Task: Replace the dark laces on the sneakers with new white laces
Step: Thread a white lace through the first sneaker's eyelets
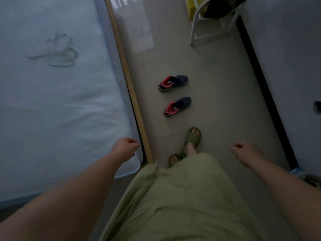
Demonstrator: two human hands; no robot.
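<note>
Two dark sneakers with pink linings stand on the floor ahead of me, the far sneaker (173, 82) and the near sneaker (177, 106), toes pointing right. A loose bundle of white laces (60, 50) lies on the pale mattress (52, 105) at the left. My left hand (125, 148) hangs over the mattress corner with fingers loosely curled, holding nothing. My right hand (243, 151) hangs over the floor, fingers loosely curled, also holding nothing. Both hands are well short of the sneakers.
A wooden bed rail (128, 80) runs along the mattress edge. A white chair (208, 20) with dark cloth on it stands at the back. A pale cabinet with a black base (264, 87) lines the right side. My feet wear green slippers (192, 139).
</note>
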